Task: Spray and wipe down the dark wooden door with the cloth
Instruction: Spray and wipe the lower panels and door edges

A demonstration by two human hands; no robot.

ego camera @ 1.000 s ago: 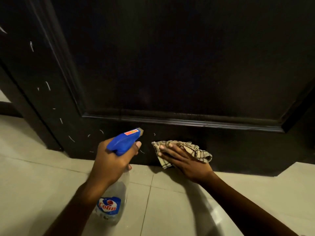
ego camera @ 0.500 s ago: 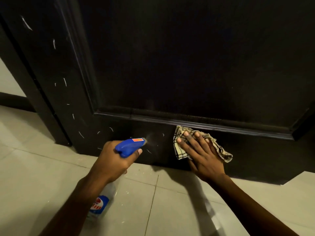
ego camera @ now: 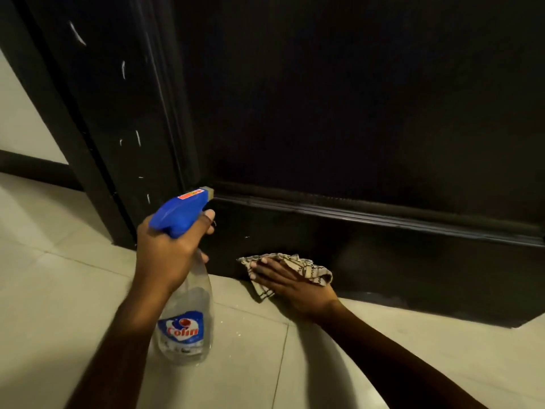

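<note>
Low against the bottom rail of the dark wooden door (ego camera: pixel 354 113), seen from the head camera, a crumpled beige cloth (ego camera: pixel 306 268) with dark check lines lies bunched where the door meets the pale tiled floor (ego camera: pixel 59 290). Small white flecks mark the door's left stile, and a moulded ledge runs above the rail. Reaching in from the lower right, the right hand (ego camera: pixel 290 283) lies flat with straight fingers spread over the cloth — pressing it against the door's lowest edge. To its left, the left hand (ego camera: pixel 166 258) curls round the neck of a clear spray bottle (ego camera: pixel 188 314) with a blue trigger head, forefinger on the trigger, nozzle towards the door.
</note>
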